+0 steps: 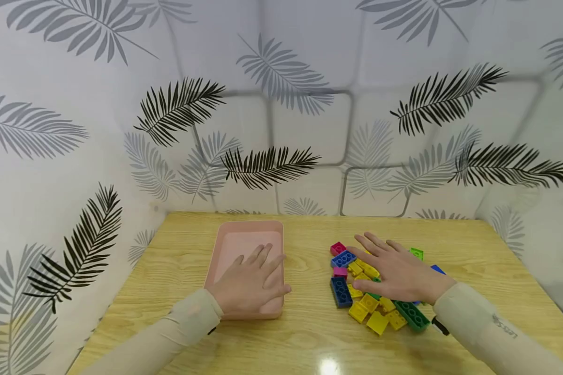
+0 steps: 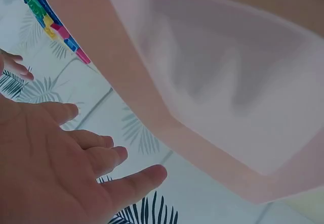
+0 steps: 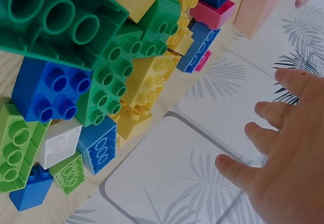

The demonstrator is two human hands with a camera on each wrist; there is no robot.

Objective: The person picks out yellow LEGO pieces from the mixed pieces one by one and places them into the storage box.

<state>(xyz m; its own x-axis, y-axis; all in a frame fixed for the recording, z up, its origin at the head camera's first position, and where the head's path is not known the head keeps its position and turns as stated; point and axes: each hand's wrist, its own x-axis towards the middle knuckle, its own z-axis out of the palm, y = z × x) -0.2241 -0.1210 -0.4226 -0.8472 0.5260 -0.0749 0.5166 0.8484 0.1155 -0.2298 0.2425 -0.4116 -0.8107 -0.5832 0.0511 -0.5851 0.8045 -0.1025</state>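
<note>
With fingers spread flat and nothing yet grasped, the left hand (image 1: 251,281) is laid over the pink tray (image 1: 225,245) and the right hand (image 1: 396,271) over the brick pile (image 1: 370,302) on the table to the tray's right, so a brick must probably be pinched next.

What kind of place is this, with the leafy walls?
Probably a small tabletop booth: a wooden table closed in by leaf-print walls, holding a pink tray and toy bricks.

You have a light wood-grain bench (image 1: 309,333); on it a shallow pink plastic rectangular tray (image 1: 244,237) lies left, and a heap of coloured plastic building bricks (image 1: 372,304) lies right, well apart.
</note>
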